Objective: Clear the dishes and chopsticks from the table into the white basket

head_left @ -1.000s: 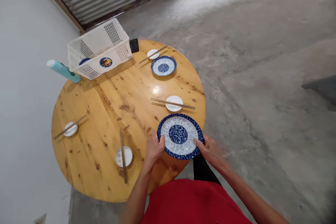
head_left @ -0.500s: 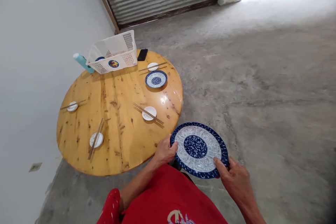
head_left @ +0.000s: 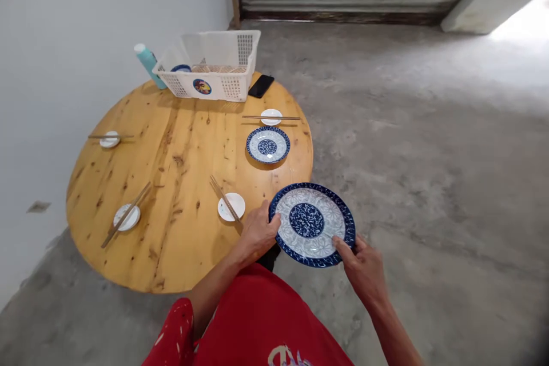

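Note:
Between my hands I hold a blue-and-white patterned plate [head_left: 318,243], slightly tilted, in front of my body beside the table's right edge. My left hand [head_left: 260,230] grips its left rim with the thumb on top, close to a small white dish [head_left: 235,203] with a pair of chopsticks [head_left: 226,199] across it. My right hand [head_left: 362,266] is closed on the lower right rim, its thumb lying over the plate's face. Farther back, a matching plate [head_left: 268,144] rests on the table near another white dish [head_left: 271,114] bearing chopsticks [head_left: 283,118].
On the round wooden table [head_left: 180,183] stand a white plastic basket [head_left: 227,89], a light blue bottle [head_left: 148,63] and a black phone [head_left: 261,86]. Two more small dishes with chopsticks [head_left: 126,215] lie at the left. A wall [head_left: 86,23] borders the table's left side; concrete floor [head_left: 407,154] spreads right.
My view has turned and come closer to the table. The held plate has shifted slightly left and up in view, with both hands still gripping it.

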`<state>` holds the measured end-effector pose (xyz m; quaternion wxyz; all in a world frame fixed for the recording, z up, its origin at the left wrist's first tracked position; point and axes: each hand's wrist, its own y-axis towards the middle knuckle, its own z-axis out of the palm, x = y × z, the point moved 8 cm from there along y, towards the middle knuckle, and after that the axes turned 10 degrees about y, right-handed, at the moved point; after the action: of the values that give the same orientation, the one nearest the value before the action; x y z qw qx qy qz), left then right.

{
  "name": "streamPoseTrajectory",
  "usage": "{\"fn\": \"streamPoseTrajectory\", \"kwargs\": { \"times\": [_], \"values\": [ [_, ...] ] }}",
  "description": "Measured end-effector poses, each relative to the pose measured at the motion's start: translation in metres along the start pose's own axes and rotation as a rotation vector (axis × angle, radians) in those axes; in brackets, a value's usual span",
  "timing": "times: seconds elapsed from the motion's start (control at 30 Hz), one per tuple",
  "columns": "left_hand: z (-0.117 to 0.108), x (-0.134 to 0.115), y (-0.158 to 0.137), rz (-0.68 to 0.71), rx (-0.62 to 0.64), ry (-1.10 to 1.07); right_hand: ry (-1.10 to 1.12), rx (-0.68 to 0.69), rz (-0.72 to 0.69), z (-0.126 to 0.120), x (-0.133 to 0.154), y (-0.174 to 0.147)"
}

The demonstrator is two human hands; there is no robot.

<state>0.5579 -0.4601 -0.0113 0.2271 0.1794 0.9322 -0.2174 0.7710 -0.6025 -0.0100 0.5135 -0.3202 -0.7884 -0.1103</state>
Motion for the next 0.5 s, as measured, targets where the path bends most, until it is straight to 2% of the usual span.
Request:
{"fn": "streamPoseTrajectory", "kwargs": {
  "times": [0.13,0.23,0.5],
  "values": [
    [-0.013,0.006,0.049,-0.127,-0.05,0.006,-0.067,0.108,-0.081,0.02,0.02,0.081],
    [-0.023,0.012,0.081,-0.195,-0.089,0.004,-0.042,0.174,-0.09,0.041,0.03,0.13],
    [-0.04,0.029,0.142,-0.326,-0.127,-0.034,0.082,0.338,-0.049,0.094,0.045,0.225]
  ]
}}
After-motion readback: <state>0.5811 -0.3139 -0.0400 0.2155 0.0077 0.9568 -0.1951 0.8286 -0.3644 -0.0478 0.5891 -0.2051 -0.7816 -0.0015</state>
